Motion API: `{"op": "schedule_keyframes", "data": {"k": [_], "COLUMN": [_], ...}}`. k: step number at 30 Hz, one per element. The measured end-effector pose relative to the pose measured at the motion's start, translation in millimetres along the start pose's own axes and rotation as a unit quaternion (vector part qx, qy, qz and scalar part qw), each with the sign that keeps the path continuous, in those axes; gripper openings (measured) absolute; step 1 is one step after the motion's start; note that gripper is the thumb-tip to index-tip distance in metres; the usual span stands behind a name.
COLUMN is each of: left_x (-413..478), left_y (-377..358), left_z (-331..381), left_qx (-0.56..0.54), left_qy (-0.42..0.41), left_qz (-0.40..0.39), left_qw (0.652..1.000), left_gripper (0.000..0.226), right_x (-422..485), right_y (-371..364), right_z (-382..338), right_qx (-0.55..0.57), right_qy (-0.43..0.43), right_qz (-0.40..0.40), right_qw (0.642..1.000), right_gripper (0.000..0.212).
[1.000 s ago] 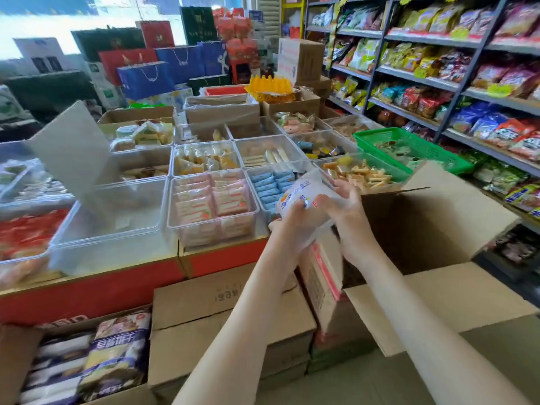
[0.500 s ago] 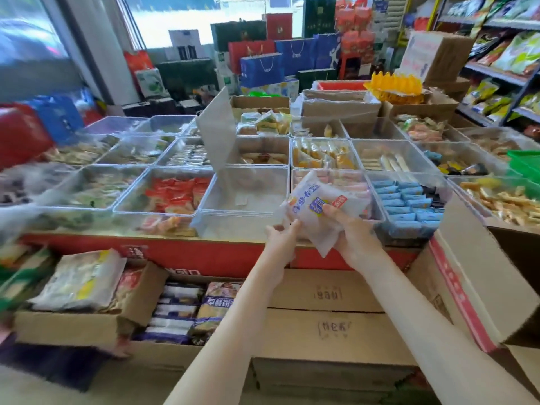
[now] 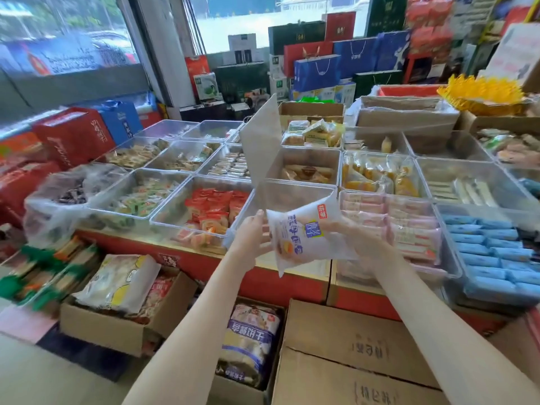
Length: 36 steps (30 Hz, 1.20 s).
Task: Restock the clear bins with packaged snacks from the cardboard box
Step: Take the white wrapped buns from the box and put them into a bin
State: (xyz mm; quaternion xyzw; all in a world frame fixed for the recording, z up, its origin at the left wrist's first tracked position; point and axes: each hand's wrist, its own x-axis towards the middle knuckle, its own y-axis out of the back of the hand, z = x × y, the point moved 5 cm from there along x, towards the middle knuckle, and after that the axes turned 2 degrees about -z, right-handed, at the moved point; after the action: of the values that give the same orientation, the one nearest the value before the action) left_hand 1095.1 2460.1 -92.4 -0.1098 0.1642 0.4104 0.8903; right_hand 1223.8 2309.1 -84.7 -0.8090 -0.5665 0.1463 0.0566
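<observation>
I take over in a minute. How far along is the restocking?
Done: the neighbouring bins of red packs, pink packs and blue packs look stocked. In hand: the left hand and right hand hold a white snack bag by the front middle bin. Left: that bin looks empty, lid raised, so it needs filling.

Snack bag (image 3: 304, 232) before clear bins (image 3: 339, 173); cardboard boxes (image 3: 350, 340) below them; gift bags (image 3: 317, 73) behind bins.
</observation>
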Motion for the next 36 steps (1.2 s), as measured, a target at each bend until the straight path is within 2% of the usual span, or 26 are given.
{"op": "schedule_keyframes", "data": {"k": [3,5,6,8,10,11,13,15,18,21,23,26,28,32,34,36], "left_x": [24,42,51,68,93,107,139,175,229,292,326,357,367,371,378,380], "left_y": [-2,3,6,5,3,1,-1,-2,-1,-2,-3,-2,-4,-17,-18,-18], "left_z": [-5,-11,-12,-15,-20,-23,-30,-36,-47,-64,-72,-80,-81,-75,-78,-79], "left_qx": [-0.041,-0.065,-0.087,-0.133,-0.181,-0.202,-0.203,-0.187,-0.1,0.029,0.07,0.084,0.1,0.078,0.066,0.051], "left_qy": [0.084,0.11,0.116,0.14,0.165,0.169,0.171,0.163,0.157,0.131,0.128,0.122,0.104,0.05,0.058,0.07], "left_qz": [-0.033,-0.03,-0.024,-0.004,0.013,0.019,0.033,0.044,0.048,-0.002,-0.031,-0.021,-0.018,-0.048,-0.036,-0.018], "left_qw": [0.995,0.991,0.989,0.981,0.969,0.964,0.963,0.968,0.981,0.991,0.989,0.989,0.989,0.995,0.995,0.996], "left_gripper": [0.042,0.038,0.032,0.02,0.017,0.019,0.023,0.017,0.011,0.042,0.054,0.043,0.048,0.068,0.076,0.082], "right_x": [34,54,62,79,98,110,137,171,228,278,305,336,350,366,370,371], "right_y": [15,26,29,35,32,30,25,27,53,79,95,108,115,140,145,133], "right_z": [2,4,5,10,18,23,34,50,87,115,129,140,142,158,165,158], "right_qx": [-0.004,0.072,0.121,0.234,0.306,0.301,0.196,0.088,0.04,0.011,-0.021,-0.078,-0.099,-0.151,-0.173,-0.171], "right_qy": [-0.029,-0.052,-0.048,-0.008,0.053,0.073,0.076,0.033,-0.058,-0.088,-0.091,-0.082,-0.066,-0.037,-0.04,-0.032], "right_qz": [0.015,0.04,0.053,0.052,0.035,0.046,0.105,0.173,0.253,0.265,0.27,0.252,0.255,0.343,0.35,0.331], "right_qw": [0.999,0.995,0.99,0.971,0.95,0.95,0.972,0.98,0.965,0.96,0.958,0.961,0.959,0.926,0.919,0.927], "right_gripper": [0.049,0.055,0.049,0.045,0.059,0.065,0.068,0.056,0.068,0.074,0.078,0.082,0.078,0.078,0.072,0.072]}}
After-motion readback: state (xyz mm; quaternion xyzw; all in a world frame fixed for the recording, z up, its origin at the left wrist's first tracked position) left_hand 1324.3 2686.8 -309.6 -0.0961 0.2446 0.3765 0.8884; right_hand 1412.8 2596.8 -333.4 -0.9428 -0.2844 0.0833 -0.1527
